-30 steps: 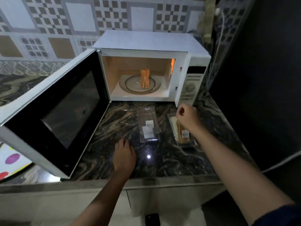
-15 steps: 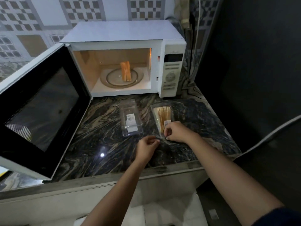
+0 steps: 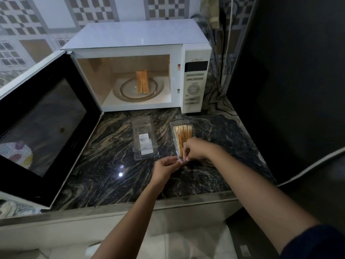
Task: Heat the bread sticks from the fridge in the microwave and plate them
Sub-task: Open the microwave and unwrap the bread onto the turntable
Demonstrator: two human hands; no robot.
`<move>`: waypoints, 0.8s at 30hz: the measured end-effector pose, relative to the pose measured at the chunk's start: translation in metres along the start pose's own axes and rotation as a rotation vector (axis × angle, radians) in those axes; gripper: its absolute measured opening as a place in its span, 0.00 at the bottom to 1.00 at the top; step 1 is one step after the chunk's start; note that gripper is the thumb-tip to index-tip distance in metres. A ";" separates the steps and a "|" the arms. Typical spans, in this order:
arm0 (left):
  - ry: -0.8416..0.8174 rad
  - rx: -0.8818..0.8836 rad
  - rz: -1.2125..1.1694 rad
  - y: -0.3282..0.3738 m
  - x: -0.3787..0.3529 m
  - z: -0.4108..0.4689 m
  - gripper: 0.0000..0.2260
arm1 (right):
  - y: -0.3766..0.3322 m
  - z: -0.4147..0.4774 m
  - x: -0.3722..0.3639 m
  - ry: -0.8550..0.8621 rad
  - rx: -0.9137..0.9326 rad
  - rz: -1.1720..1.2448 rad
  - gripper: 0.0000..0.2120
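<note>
Head view, left hand (image 3: pixel 165 170) and right hand (image 3: pixel 195 149) pinching bread stick tray (image 3: pixel 183 130) near edge, counter (image 3: pixel 104 161) reaching left to door (image 3: pixel 43 126)

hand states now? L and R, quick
Left hand: pinching the near edge of the bread stick pack.
Right hand: fingers curled, pinching that same near edge.

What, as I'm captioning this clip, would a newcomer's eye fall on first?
The lit microwave stands at the back, its door swung wide to the left, with two bread sticks inside. On the marbled counter in front, the left hand and right hand pinch the near end of a clear pack of more sticks. A clear tray lies to its left.
</note>
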State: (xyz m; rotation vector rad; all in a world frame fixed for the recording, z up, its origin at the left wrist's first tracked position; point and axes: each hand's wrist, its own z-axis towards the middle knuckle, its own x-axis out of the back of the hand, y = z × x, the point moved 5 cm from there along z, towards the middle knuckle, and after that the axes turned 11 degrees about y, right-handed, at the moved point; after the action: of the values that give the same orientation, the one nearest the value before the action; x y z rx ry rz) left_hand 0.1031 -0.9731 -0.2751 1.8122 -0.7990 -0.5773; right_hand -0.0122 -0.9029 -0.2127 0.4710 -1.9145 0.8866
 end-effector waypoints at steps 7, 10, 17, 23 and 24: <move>0.047 -0.099 0.017 0.001 -0.001 -0.002 0.13 | 0.000 0.007 0.000 -0.025 0.017 -0.012 0.02; 0.077 -0.126 0.044 0.002 -0.003 -0.002 0.12 | 0.001 0.006 -0.002 -0.026 0.032 0.002 0.03; 0.164 -0.006 0.014 -0.001 -0.003 -0.003 0.08 | -0.003 0.003 -0.001 -0.068 0.084 -0.027 0.05; 0.202 0.010 0.000 0.001 -0.005 -0.010 0.09 | -0.019 -0.006 0.020 -0.063 0.178 0.057 0.08; 0.211 0.008 -0.005 0.001 -0.005 -0.010 0.09 | -0.024 -0.008 0.029 -0.044 0.202 0.068 0.08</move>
State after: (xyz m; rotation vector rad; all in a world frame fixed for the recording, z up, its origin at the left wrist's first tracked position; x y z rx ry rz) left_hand 0.1071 -0.9636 -0.2701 1.8476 -0.6539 -0.3784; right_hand -0.0064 -0.9121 -0.1757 0.5513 -1.8988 1.1287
